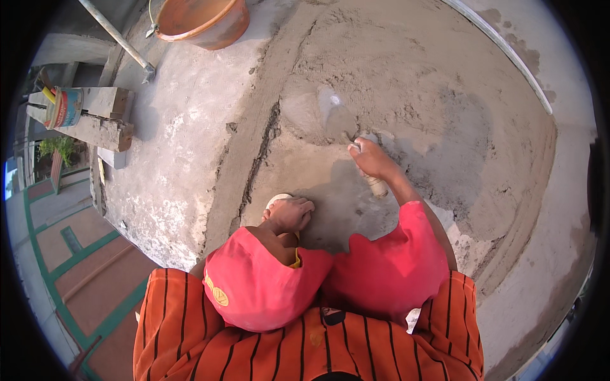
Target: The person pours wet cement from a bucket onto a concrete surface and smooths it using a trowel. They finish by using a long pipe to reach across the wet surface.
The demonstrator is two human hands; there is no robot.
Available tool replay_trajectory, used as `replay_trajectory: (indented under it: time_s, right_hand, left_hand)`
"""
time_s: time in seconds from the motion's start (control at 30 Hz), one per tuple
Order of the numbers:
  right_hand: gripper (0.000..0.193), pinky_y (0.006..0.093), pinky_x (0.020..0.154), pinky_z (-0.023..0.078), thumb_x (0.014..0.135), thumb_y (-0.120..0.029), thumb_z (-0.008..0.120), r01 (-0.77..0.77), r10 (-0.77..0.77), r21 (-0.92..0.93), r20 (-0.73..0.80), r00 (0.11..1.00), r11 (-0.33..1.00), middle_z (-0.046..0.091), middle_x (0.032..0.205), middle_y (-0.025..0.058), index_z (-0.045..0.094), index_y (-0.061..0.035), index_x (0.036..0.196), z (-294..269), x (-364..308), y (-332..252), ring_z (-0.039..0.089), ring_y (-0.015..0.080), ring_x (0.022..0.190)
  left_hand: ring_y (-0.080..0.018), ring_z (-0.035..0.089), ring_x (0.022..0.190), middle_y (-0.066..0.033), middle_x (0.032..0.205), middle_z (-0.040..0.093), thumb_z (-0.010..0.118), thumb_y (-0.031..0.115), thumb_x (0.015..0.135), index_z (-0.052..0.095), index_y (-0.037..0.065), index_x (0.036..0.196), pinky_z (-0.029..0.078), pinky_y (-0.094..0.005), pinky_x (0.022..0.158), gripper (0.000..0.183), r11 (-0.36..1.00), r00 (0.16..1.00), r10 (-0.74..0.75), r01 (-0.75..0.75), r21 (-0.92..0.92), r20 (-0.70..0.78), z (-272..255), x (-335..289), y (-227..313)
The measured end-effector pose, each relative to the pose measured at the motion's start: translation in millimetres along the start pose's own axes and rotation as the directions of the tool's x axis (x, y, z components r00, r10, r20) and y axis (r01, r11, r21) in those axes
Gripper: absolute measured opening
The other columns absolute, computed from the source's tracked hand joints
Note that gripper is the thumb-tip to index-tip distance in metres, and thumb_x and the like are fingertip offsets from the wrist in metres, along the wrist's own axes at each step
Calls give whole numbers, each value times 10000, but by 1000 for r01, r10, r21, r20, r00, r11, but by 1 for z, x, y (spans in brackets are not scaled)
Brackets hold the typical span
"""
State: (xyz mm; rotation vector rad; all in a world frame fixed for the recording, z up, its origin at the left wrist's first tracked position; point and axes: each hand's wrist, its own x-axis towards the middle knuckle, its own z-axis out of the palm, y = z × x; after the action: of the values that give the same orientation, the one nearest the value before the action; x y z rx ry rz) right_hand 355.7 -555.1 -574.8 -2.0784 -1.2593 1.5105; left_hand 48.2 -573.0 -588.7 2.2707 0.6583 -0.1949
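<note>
R hand (375, 160) grips trowel (340, 122); L hand (290, 215) meets pale thing (277, 199), can't tell if gripping. Imo: blade near-flat, light strokes on mortar (400, 60).

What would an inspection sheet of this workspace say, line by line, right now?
Surface: grey mortar, smoother near the hands, rougher beyond; paler concrete to the left, past a cracked edge.
Job's things: trowel, blade at the mortar; pale rounded thing, partly hidden, kind unclear.
Clutter: orange basin, pole, tin by stacked blocks.
Hands: right hand grips the trowel; left hand is curled at the pale rounded thing.
Cables: nothing seen.
Surroundings: green plant far left; white strip upper right.
</note>
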Motion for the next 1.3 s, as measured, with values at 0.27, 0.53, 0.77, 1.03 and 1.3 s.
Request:
replay_trajectory:
  time_s: [0.27, 0.53, 0.77, 1.03, 1.3]
  right_hand:
    - [426, 465, 910, 491, 946, -304, 506, 100, -63, -580, 85, 994, 808, 667, 1068, 242, 583, 13, 1220, -37, -23, -56, 639, 370, 1029]
    - [431, 403, 621, 507, 987, -427, 461, 45, -99, -434, -101, 990, 900, 607, 773, 101, 585, -19, 929, -126, 35, -102, 641, 217, 702]
    - [510, 352, 537, 464, 994, -466, 449, -50, 139, -341, 241, 961, 939, 587, 761, 75, 562, 30, 1025, -56, 44, -113, 569, 182, 583]
    - [430, 496, 794, 495, 975, -404, 484, 271, -131, -621, 262, 956, 735, 680, 905, 219, 599, -30, 1155, 3, 13, -77, 662, 370, 880]
    - [384, 506, 800, 504, 935, -423, 553, 41, -239, -703, -185, 953, 710, 689, 943, 205, 596, -79, 1100, -54, -15, -96, 660, 391, 926]
  left_hand:
    - [-273, 643, 909, -43, 923, 649, 535, 167, 832, 601, 132, 907, 545, -436, 738, 105, 1000, 1000, -21, 20, 14, 10, 0, 1, -4]
    - [-268, 642, 901, -51, 895, 633, 545, 169, 825, 612, 134, 917, 541, -433, 742, 119, 999, 1000, -23, 22, -45, -20, 1, -1, -9]
    - [-290, 636, 909, -71, 915, 619, 554, 158, 814, 596, 113, 927, 531, -458, 738, 129, 997, 1000, 17, -17, -73, -9, 0, -5, -13]
    - [-289, 644, 842, -81, 869, 638, 541, 146, 818, 615, 104, 890, 524, -415, 734, 111, 998, 999, 2, -5, -63, -36, 7, -6, -17]
    - [-276, 639, 899, -71, 896, 622, 553, 145, 812, 594, 108, 905, 533, -430, 731, 108, 995, 997, 2, -9, -103, -75, 1, -7, -14]
